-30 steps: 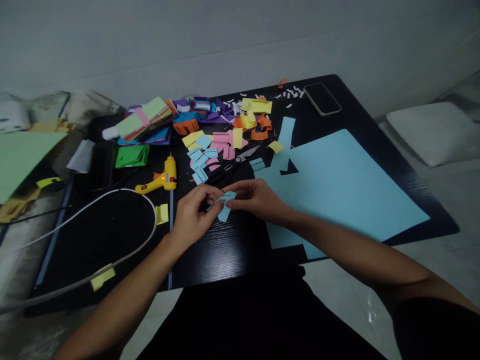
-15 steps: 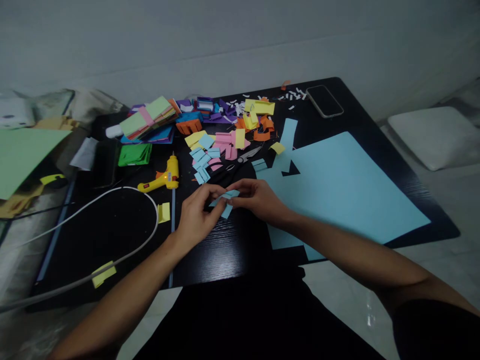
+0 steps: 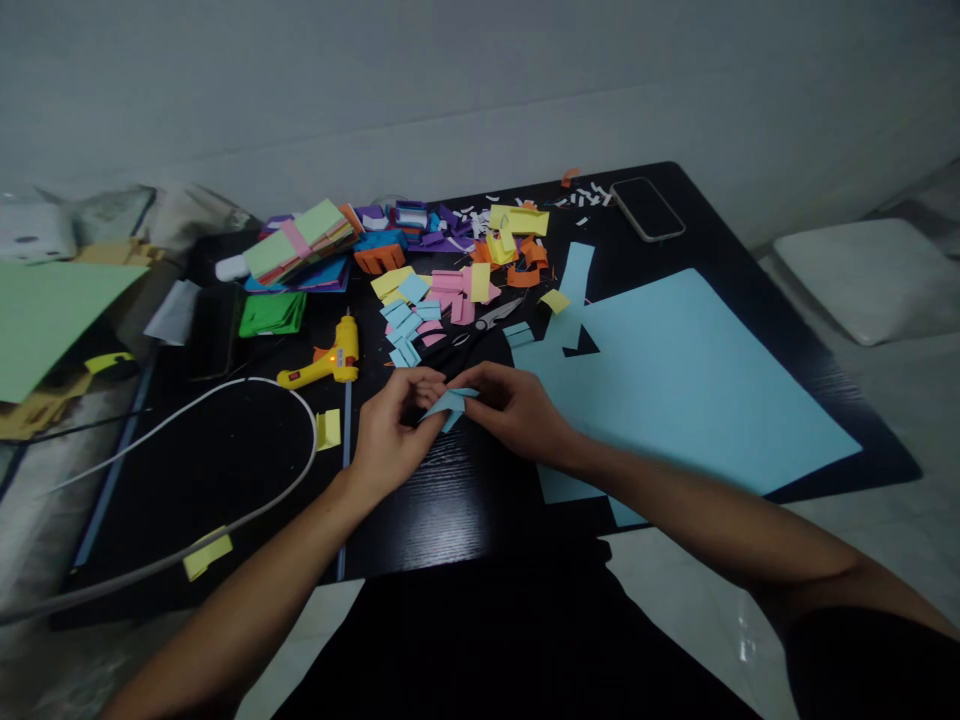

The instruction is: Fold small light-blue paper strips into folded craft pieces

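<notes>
Pinching a small blue paper piece between them, the left hand and right hand meet just above the black table. Both sets of fingertips are closed on it. Scissors lie just beyond, with a large blue sheet to the right.

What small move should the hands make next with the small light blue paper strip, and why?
Probably pinch the crease flat. The left hand and right hand both grip the small light blue paper strip, which is bent, just above the black table; similar folded blue pieces lie beyond them.
</notes>
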Motion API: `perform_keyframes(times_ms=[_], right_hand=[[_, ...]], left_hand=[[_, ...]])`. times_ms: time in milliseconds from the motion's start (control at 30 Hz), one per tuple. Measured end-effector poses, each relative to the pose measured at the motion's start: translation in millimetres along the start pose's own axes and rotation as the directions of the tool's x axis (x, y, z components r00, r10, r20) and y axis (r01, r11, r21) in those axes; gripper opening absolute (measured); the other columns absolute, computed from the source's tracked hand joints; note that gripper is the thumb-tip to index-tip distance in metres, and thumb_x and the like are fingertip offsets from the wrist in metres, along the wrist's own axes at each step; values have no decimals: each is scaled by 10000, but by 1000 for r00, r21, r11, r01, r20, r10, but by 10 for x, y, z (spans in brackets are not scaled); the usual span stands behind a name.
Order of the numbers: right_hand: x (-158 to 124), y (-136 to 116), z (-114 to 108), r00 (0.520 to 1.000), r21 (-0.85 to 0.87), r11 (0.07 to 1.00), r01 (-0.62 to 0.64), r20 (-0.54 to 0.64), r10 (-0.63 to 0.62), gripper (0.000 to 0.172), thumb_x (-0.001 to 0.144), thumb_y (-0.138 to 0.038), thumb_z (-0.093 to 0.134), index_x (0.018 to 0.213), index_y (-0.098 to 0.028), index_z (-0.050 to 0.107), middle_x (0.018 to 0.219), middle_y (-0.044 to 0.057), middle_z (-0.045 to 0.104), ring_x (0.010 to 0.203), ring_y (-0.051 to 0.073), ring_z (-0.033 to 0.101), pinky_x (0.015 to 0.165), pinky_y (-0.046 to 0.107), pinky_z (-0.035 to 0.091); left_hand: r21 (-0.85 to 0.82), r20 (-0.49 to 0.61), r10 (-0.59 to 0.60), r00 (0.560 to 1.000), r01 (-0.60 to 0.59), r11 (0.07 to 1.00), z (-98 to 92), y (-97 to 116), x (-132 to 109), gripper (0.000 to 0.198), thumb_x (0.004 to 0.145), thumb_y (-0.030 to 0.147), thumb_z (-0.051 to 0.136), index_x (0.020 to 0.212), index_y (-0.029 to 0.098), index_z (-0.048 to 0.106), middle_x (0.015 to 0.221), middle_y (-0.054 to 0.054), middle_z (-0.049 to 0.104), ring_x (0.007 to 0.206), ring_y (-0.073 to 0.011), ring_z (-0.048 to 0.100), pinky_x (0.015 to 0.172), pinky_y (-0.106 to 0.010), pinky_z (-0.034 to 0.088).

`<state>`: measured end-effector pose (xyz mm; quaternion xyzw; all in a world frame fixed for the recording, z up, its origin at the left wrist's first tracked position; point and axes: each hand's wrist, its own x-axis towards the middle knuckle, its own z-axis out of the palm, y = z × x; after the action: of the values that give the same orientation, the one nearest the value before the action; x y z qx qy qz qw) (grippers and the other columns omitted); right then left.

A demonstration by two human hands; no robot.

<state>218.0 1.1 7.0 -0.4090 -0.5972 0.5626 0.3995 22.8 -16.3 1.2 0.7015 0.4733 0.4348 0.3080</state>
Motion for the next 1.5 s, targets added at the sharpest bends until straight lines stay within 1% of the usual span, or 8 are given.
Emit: perform_keyframes(times_ms=[300, 500, 700, 900, 1133, 1233, 1333, 1500], right_hand=[[46, 112, 14, 998, 152, 986, -65, 25, 62, 320, 819, -224, 765, 1132, -217, 703, 922, 4, 733, 853, 162, 717, 865, 341, 578], [-16, 2, 39, 998, 7, 998, -58, 30, 58, 280, 857, -328, 754, 1097, -192, 707, 991, 47, 758, 876, 184, 700, 809, 333, 561], [-22, 1, 49, 996, -208, 978, -16, -91, -3, 156, 872, -253, 675, 1000, -186, 734, 787, 3, 706, 686, 148, 603, 678, 294, 474], [25, 35, 31, 991, -238, 969, -69, -124, 40, 135, 845, -219, 669, 951, -177, 743, 749, -10, 690, 660, 142, 588, 659, 280, 443], [32, -42, -10, 994, -388, 917, -92, -93, 60, 178, 858, -275, 689, 717, -166, 680, 647, -21, 630, 636, 138, 558, 624, 275, 397], [14, -35, -25, 996, -309, 950, -31, -92, 2, 126, 863, -255, 683, 943, -173, 735, 803, 8, 717, 713, 155, 643, 672, 279, 487], [-2, -19, -43, 985, -208, 969, 133, -82, -153, 416, 852, -170, 666, 1267, -212, 675, 1093, 53, 756, 916, 180, 723, 803, 308, 577], [8, -8, -92, 968, -318, 916, 244, 26, -249, 280, 839, -95, 682, 1077, -219, 763, 1055, 42, 776, 925, 187, 735, 814, 320, 587]], left_hand=[[70, 3, -67, 998, 67, 995, 26, 14, -20, 252, 950, 255, 671, 1188, 215, 596, 862, -2, 695, 718, -138, 669, 599, -232, 517], [71, -15, -74, 997, 75, 995, 14, -1, -3, 277, 908, 242, 703, 1159, 219, 588, 821, 13, 669, 671, -132, 656, 588, -233, 511], [33, 30, -75, 997, 74, 997, 24, 33, 9, 259, 914, 236, 693, 1152, 214, 590, 882, -4, 674, 781, -137, 686, 703, -249, 564], [83, 95, -101, 990, 93, 992, 12, 27, -3, 284, 923, 248, 688, 1188, 214, 591, 840, 4, 692, 674, -129, 651, 534, -209, 464], [68, 26, -205, 978, 203, 977, 3, 26, 5, 268, 886, 237, 696, 1141, 226, 614, 803, 27, 651, 592, -105, 600, 502, -200, 434], [62, 21, -216, 976, 214, 975, -2, 34, 15, 305, 870, 231, 693, 1158, 231, 591, 740, 46, 615, 563, -106, 581, 493, -200, 422], [62, 34, -207, 978, 205, 977, -14, 47, 30, 364, 833, 199, 692, 1170, 231, 559, 776, 47, 625, 565, -100, 578, 488, -198, 408], [76, 54, -156, 986, 152, 986, -48, 40, 40, 387, 815, 153, 656, 1180, 221, 548, 819, 41, 625, 573, -93, 563, 517, -208, 429]])
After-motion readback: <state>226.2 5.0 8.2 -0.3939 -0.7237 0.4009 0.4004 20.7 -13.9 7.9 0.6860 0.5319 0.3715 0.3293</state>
